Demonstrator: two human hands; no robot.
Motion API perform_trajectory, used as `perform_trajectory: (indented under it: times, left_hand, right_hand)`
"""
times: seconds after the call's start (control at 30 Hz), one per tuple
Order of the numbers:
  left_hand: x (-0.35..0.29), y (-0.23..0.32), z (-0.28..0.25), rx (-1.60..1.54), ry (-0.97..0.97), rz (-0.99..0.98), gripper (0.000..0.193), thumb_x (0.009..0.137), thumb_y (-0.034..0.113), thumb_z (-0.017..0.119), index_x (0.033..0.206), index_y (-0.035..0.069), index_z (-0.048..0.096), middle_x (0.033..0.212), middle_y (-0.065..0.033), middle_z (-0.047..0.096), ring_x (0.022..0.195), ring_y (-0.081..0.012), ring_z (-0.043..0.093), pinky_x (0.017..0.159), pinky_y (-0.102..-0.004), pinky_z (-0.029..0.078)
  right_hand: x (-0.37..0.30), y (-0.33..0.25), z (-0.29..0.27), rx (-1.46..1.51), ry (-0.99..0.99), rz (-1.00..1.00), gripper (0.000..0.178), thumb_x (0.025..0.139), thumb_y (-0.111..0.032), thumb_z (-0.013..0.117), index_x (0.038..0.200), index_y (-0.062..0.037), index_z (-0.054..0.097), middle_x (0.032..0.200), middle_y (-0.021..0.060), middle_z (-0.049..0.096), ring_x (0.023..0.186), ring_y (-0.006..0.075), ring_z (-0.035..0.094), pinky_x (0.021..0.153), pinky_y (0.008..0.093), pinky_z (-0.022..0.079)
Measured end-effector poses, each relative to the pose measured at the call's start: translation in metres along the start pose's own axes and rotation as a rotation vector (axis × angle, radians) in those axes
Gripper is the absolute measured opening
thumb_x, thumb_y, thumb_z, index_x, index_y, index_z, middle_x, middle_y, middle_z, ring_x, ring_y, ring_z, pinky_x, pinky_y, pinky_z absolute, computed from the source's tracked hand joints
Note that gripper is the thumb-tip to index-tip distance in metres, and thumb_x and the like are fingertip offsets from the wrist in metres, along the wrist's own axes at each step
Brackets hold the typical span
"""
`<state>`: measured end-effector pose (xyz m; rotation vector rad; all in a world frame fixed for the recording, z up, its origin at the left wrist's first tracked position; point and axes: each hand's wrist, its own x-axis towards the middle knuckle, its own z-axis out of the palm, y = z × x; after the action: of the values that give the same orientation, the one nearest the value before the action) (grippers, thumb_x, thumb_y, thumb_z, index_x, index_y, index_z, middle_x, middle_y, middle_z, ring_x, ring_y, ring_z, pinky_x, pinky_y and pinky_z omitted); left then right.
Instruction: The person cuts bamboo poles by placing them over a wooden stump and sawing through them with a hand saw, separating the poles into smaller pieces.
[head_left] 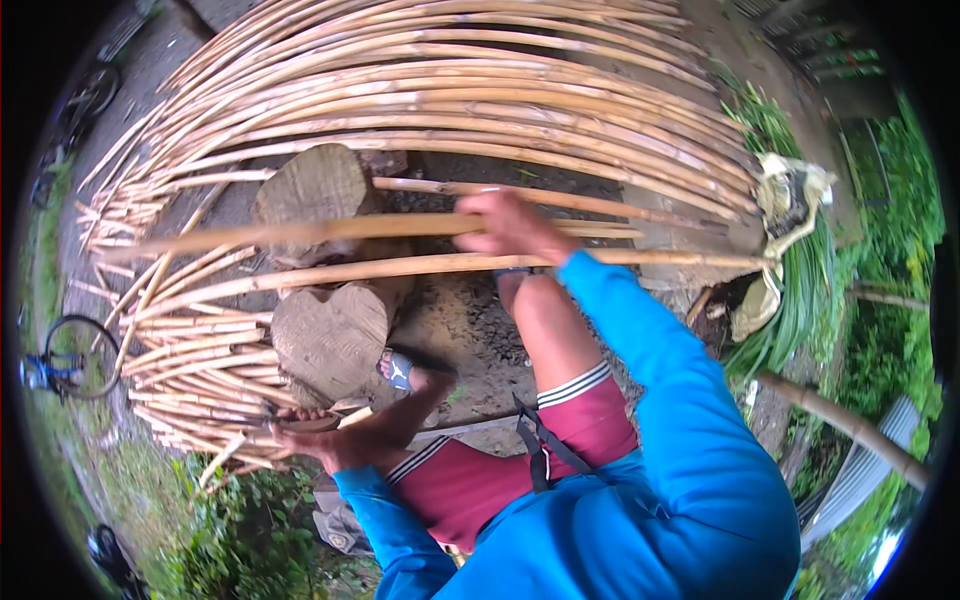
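My right hand (500, 222) is closed around a long tan stick (385, 227) that looks like bamboo. The stick lies crosswise above two cut log blocks, the far one (315, 190) and the near one (330, 335), and its left end is smeared by motion. Just nearer to me, another long pole (440, 265) runs beside it, passing below my right wrist. At the lower left, my left hand (310, 435) is low beside the near block, fingers curled round something too small and dark to name. Short cut pole ends surround that hand.
Many long poles (480, 100) lie side by side across the far ground. A heap of poles (200, 370) sits left of the blocks. A pale sack (795, 200) and long green leaves (800, 300) lie at right. My sandalled foot (396, 370) is close to the near block.
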<state>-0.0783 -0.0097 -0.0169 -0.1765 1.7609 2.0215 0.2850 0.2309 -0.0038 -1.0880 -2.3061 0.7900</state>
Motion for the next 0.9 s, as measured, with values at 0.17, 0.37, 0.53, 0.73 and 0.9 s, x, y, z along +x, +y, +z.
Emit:
perform_trajectory:
  times: [0.17,0.37,0.53,0.73,0.9]
  left_hand:
    - [-0.039,0.0,0.025,0.066,0.01,0.107,0.035,0.092,0.052,0.049,0.083,0.018,0.053,0.06,0.0022,0.044,0.048,-0.0138,0.039,0.043,-0.0296,0.036]
    - [-0.024,-0.022,0.004,0.053,-0.127,0.085,0.033,0.094,0.049,0.047,0.088,0.018,0.055,0.062,0.0034,0.045,0.048,-0.0123,0.041,0.043,-0.0277,0.038]
    - [-0.025,-0.031,0.001,0.181,-0.245,-0.002,0.04,0.101,0.052,0.043,0.101,0.012,0.05,0.073,0.0022,0.043,0.058,-0.0108,0.043,0.055,-0.0243,0.041]
    - [-0.015,-0.058,-0.011,1.397,-0.112,1.243,0.013,0.084,0.01,0.059,0.087,-0.002,0.063,0.08,-0.0268,0.065,0.079,-0.0488,0.06,0.072,-0.0551,0.045]
    - [-0.006,-0.066,-0.023,0.812,-0.19,0.748,0.022,0.094,0.019,0.055,0.095,-0.002,0.063,0.087,-0.0226,0.064,0.083,-0.0408,0.06,0.074,-0.0485,0.046]
  right_hand:
    - [-0.126,0.087,-0.106,-0.403,0.011,0.448,0.029,0.076,-0.032,0.074,0.08,-0.0049,0.065,0.07,0.0201,0.061,0.069,0.0416,0.061,0.064,0.0479,0.048]
    - [-0.235,0.137,-0.165,-0.581,-0.068,0.643,0.03,0.075,-0.034,0.069,0.082,-0.0058,0.072,0.079,0.0228,0.067,0.076,0.0432,0.064,0.072,0.0502,0.052]
    - [-0.269,0.156,-0.171,-0.624,-0.126,0.723,0.036,0.073,-0.037,0.071,0.085,-0.0027,0.072,0.084,0.0225,0.069,0.081,0.0427,0.065,0.075,0.0513,0.052]
    - [-0.271,0.159,-0.198,-0.595,-0.233,0.778,0.042,0.074,-0.041,0.073,0.096,-0.0053,0.073,0.094,0.0212,0.07,0.091,0.0396,0.066,0.081,0.0492,0.052]
    - [-0.282,0.173,-0.221,-0.682,-0.243,0.706,0.042,0.074,-0.04,0.073,0.099,-0.0066,0.073,0.096,0.0207,0.07,0.093,0.0395,0.065,0.084,0.0487,0.052]
